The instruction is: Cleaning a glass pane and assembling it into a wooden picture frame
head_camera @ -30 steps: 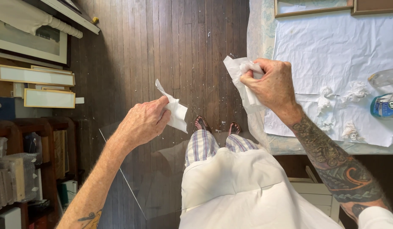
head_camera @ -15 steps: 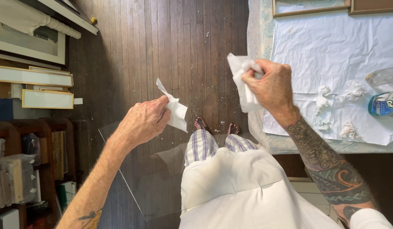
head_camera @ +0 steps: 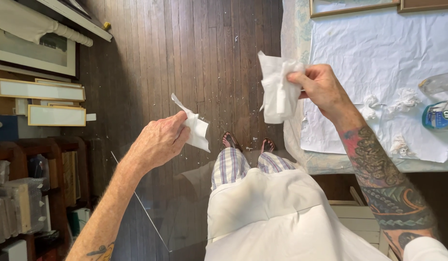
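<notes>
1. A small white paper scrap (head_camera: 195, 129) sits just left of centre in the frame, pinched in the left hand (head_camera: 161, 141), its long axis running up-left to down-right above a glass pane (head_camera: 185, 212).
2. A larger crumpled paper towel (head_camera: 278, 89), upper centre, hangs lengthwise down from the right hand (head_camera: 321, 87), which grips its right edge.
3. The two papers are well apart, over the wooden floor (head_camera: 195, 53).
4. At right, the paper-covered desk (head_camera: 379, 58) carries crumpled wads (head_camera: 405, 99) and a spray bottle (head_camera: 439, 115).

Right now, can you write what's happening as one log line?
left hand: holds small paper piece | right hand: holds folded paper towel | glass pane: below hands | table: paper-covered, crumpled wads
</notes>
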